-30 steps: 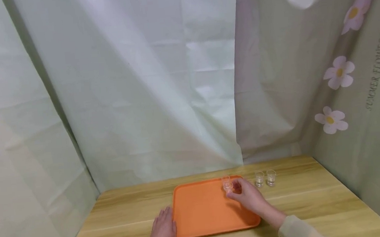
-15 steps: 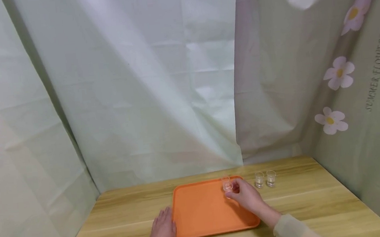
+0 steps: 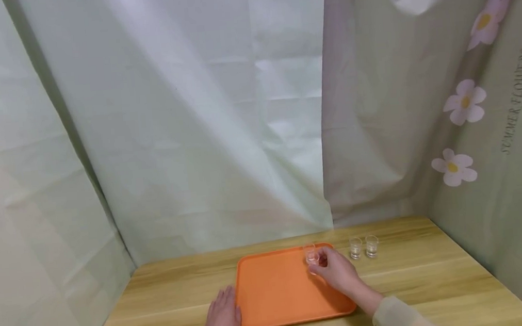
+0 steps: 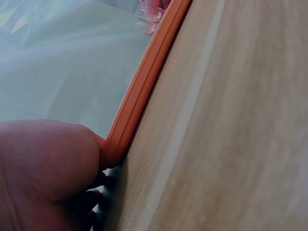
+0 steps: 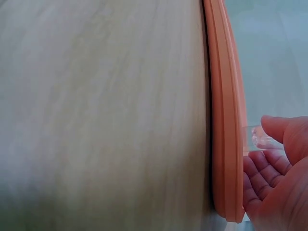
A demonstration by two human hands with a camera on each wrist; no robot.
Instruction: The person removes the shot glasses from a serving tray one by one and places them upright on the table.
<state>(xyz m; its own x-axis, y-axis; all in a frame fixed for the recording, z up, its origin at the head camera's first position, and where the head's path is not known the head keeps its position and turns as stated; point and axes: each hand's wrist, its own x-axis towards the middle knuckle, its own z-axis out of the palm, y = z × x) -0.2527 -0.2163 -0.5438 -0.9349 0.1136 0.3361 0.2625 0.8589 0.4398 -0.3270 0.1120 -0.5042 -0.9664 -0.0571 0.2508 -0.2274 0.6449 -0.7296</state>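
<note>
An orange tray (image 3: 274,290) lies on the wooden table. My left hand (image 3: 221,319) rests flat along its left side, fingers straight; in the left wrist view its thumb base touches the rim (image 4: 137,91). Over the tray's back right part my right hand (image 3: 338,271) holds a small clear shot glass (image 3: 313,258) between thumb and fingers. The right wrist view shows this glass (image 5: 263,138) partly covered by the thumb. Right behind it stands another clear glass (image 3: 309,247), overlapping it in view; whether the two touch I cannot tell.
Two more clear shot glasses, one (image 3: 355,248) beside the other (image 3: 372,246), stand upright on the table (image 3: 414,268) right of the tray. Pale curtains (image 3: 214,162) enclose the table at the back and both sides.
The right hand has shifted very slightly left and toward me with the glass in its grip. The left hand stays in place.
</note>
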